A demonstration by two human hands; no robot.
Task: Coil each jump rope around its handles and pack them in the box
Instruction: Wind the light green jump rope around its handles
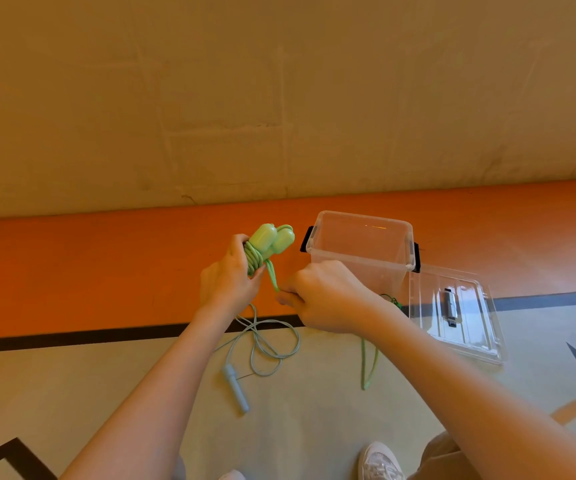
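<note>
White sneaker (380,460) and a tan trouser leg (453,459) at the bottom edge, on pale floor (314,427) marked with black lines. Both bare forearms reaching up from there. Left hand (227,282) wrapped around a green jump rope (255,261), fingers curled round the coiled turns, with the two mint handles (274,239) sticking up past the fingertips. Right hand (324,296) just beside it, fingers pinching the loose green strand that runs down from the coil; more of that cord dangling below the right wrist (369,362). Beneath the left fingers, on the floor, a second, blue-grey jump rope (269,344) in slack loops, one handle (236,388) lying flat nearer the camera. Beyond the right fingers, a clear plastic box (359,244) with black latches, open, standing on a wide orange band (106,271) of flooring. Clear lid (459,313) lying flat beside the box, touching its near corner. Past the orange band, a plain beige wall (279,98) with faint scuffs and tape marks.
</note>
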